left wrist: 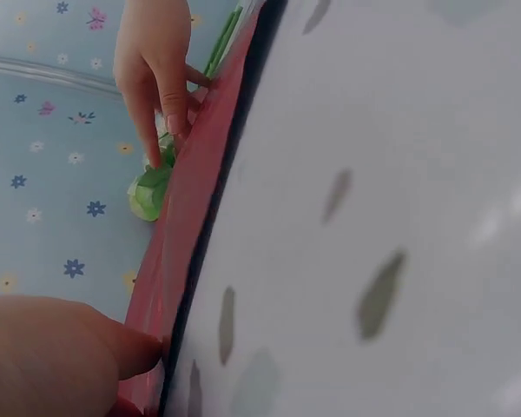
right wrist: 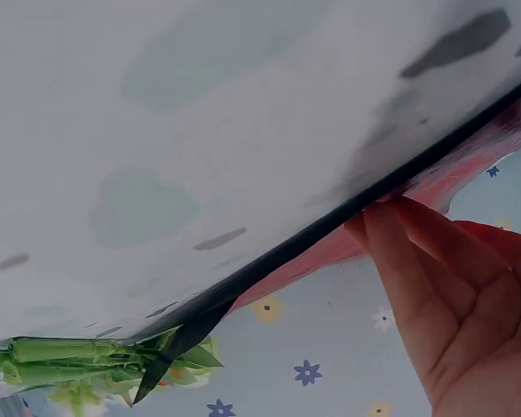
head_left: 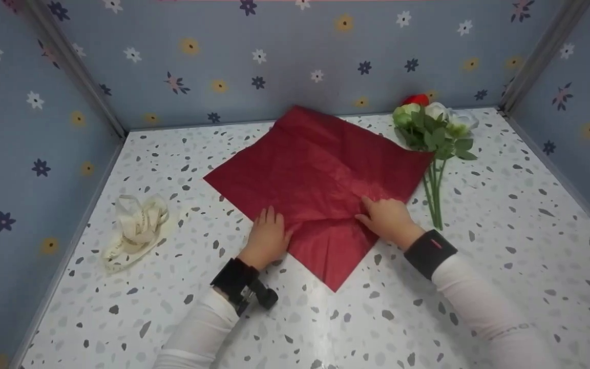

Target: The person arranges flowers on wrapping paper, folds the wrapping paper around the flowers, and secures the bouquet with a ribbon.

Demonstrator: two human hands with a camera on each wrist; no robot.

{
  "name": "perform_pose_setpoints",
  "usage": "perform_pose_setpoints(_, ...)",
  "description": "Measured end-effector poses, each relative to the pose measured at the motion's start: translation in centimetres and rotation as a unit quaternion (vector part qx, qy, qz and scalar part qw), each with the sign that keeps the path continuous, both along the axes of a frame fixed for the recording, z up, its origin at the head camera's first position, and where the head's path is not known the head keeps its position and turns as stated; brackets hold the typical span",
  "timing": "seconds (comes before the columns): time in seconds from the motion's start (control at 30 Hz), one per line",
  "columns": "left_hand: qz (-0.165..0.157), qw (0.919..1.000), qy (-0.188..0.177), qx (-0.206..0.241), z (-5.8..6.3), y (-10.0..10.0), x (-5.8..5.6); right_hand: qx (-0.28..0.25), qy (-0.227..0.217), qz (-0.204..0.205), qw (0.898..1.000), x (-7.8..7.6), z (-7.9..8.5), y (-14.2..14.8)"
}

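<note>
Zero clamping: left hand (head_left: 265,239) rests unclenched on the red sheet (head_left: 297,171) at seven o'clock, right hand (head_left: 389,220) likewise at four, probably steadying it.

Sheet (head_left: 308,169): dark red, thin, roughly square, set cornerwise on the speckled tabletop (head_left: 510,266) — one corner near, one far. Surface unfolded, lightly wrinkled; a crease crosses the near part between the hands. Left hand (head_left: 266,240) rests at the near-left edge, fingers extended; right hand (head_left: 388,219) touches the near-right side — thumb and forefinger apart.
</note>
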State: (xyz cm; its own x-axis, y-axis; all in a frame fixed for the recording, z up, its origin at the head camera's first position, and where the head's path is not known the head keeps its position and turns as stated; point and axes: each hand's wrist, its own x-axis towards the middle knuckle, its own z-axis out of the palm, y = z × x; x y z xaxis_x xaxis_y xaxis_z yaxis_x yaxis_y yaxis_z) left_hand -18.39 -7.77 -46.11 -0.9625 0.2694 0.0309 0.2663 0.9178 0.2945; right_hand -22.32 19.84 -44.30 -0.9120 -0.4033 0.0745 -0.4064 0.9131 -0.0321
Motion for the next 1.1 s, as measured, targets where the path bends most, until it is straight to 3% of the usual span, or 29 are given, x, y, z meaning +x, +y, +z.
perform_pose_setpoints(0.17, -0.007, 0.9999, -0.002, 0.008, 0.0, -0.1, 0.2, -0.007, 0.018, -0.002, 1.0, 0.2, -0.2, 0.0)
perform_pose_setpoints(0.47, -0.024, 0.9985, -0.048, -0.007, 0.1, -0.1, 0.6, 0.008, -0.124, 0.008, 0.992, 0.3, -0.4, 0.1)
perform_pose_setpoints(1.1, -0.009, 0.9981, -0.058, 0.017, -0.2, -0.3, 1.0, 0.019, -0.107, 0.018, 0.994, 0.3, -0.3, 0.0)
